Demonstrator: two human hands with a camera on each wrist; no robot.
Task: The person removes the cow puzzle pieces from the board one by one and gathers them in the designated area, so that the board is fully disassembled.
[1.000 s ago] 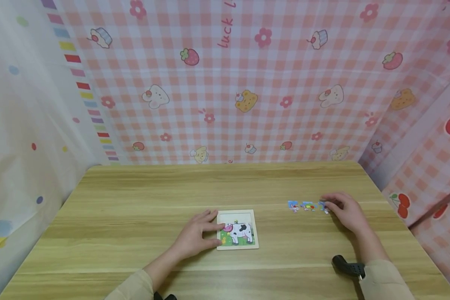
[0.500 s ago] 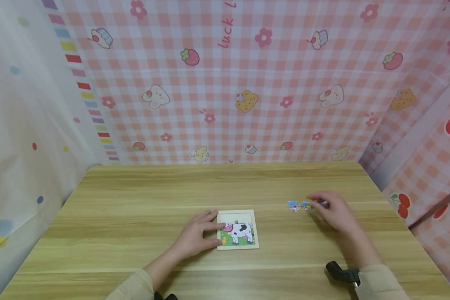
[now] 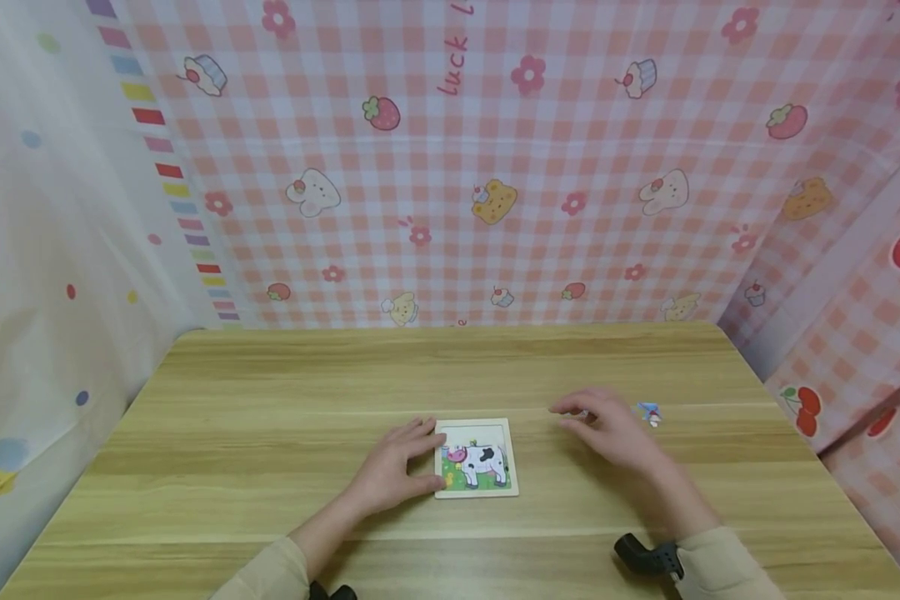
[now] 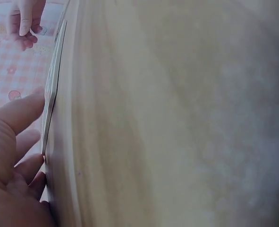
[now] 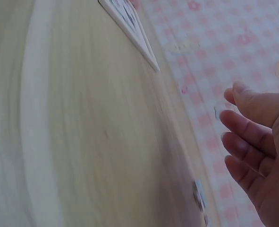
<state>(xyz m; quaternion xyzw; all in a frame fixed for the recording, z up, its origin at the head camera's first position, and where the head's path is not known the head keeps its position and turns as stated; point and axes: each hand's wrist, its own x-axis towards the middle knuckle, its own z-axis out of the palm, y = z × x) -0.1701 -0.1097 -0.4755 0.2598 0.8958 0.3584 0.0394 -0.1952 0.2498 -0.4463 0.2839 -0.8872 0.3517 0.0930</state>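
Observation:
A square wooden-framed puzzle (image 3: 480, 495) lies on the table, with a black-and-white cow on green ground and a pale strip above it. At its left side rests my left hand (image 3: 390, 462), thumb and forefinger extended onto the frame's edge. To the right, my right hand (image 3: 603, 429) hovers over the row of loose pieces, its palm turned left. Thumb and fingers stand apart in the right wrist view, loosely bent with nothing between them. One blue puzzle piece (image 3: 651, 414) shows to the right of this hand, which mostly hides the others.
The wood-grain table (image 3: 307, 383) reaches back to a pink checked curtain (image 3: 420, 167). A white dotted curtain (image 3: 60, 208) hangs at the left, and a cherry-print cloth (image 3: 862, 358) at the right. A black wrist mount (image 3: 648, 557) sticks out from my right sleeve.
My right hand has moved left from the rightmost piece, across the middle one, to above the leftmost. That rightmost piece is uncovered now. My left hand and the puzzle frame stay put.

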